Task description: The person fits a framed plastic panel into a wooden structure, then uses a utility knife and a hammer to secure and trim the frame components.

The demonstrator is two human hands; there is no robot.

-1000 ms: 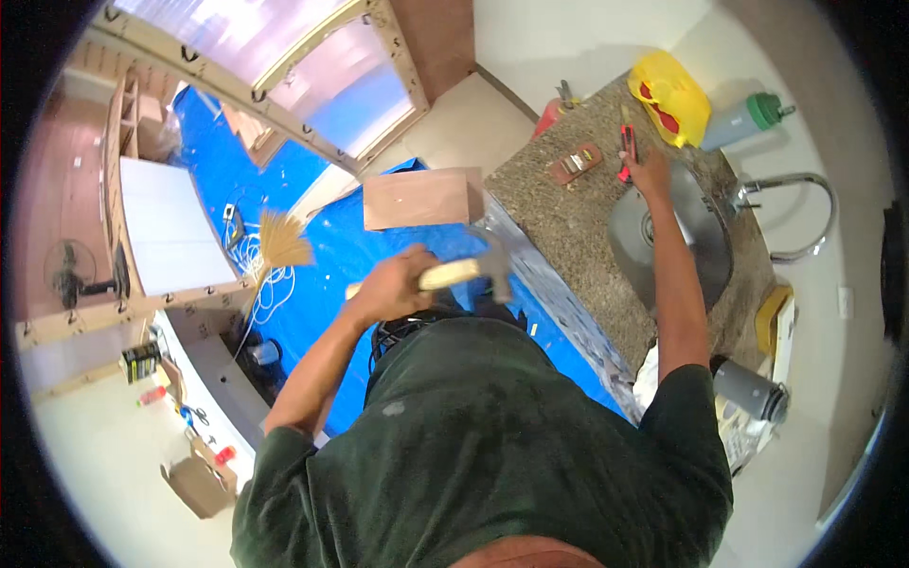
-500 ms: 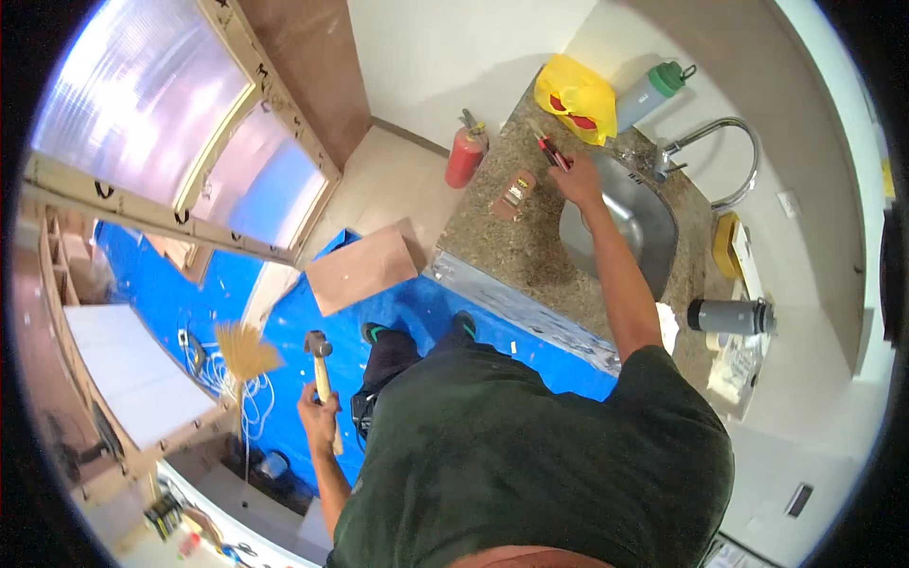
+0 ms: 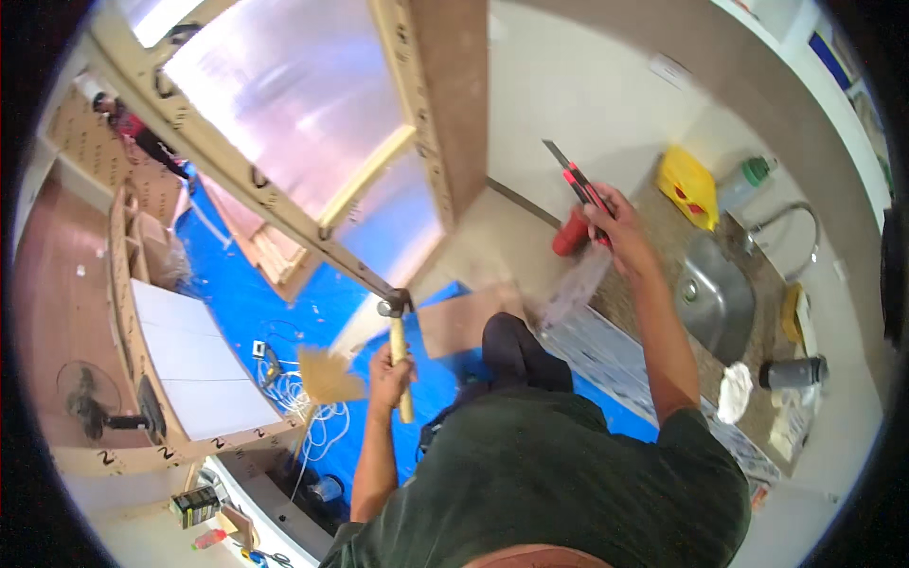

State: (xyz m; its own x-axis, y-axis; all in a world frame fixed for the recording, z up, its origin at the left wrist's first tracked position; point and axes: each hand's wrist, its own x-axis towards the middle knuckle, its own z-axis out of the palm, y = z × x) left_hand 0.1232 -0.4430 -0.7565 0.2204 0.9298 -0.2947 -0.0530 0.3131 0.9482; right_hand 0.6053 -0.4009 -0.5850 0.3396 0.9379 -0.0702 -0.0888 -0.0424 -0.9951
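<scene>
Evidently the step in hand was managing two tools at once; the left hand (image 3: 386,375) was clamped on a wooden-handled hammer (image 3: 398,339), held striking end up above the blue sheet (image 3: 322,301); the right hand (image 3: 617,229) was wrapped round a red-and-black cutter (image 3: 588,192), its blade (image 3: 557,154) bared and pointing forward, left of the tabletop (image 3: 665,248) in view; the next move, it seemed, called for steady grips and keeping that edge well clear of everything nearby.
</scene>
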